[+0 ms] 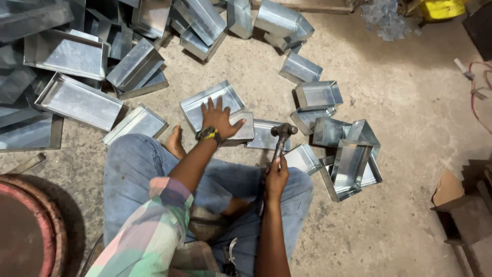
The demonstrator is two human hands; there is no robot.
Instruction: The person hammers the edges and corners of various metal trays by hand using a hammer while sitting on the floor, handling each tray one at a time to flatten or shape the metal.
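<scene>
— Since the right hand point(275, 174) sits at lower centre of the frame, wrapped around a handle, what does it hold and which way does it point?

— It grips a hammer point(281, 137), fingers closed round the lower end of the shaft. The shaft runs up the frame and a touch to the right, so the dark head is the far end, just above the hand and over the edge of a flat metal piece.

— And the left hand point(219, 119)?

— Spread wide, palm down, fingers fanned toward the upper part of the frame. It presses on a small folded sheet-metal piece point(243, 129) at the centre of the picture, thumb pointing right across it (there is a watch with a yellow strap at the wrist). Under its fingers also lies the rim of a shallow galvanised tray point(215, 100).

— So how does the pressed piece lie from the hammer?

— Just to the left of the hammer head, near it but apart; I cannot tell whether the head touches any metal. The piece's long axis runs left to right across the frame, roughly square to the hammer's shaft. The left hand is on it, the right hand stands further off, below and right.

— What surrounds them?

— More trays point(79, 100) heaped at the upper left, open box shapes point(351, 159) to the right, all lying on the concrete floor point(410, 118).
</scene>
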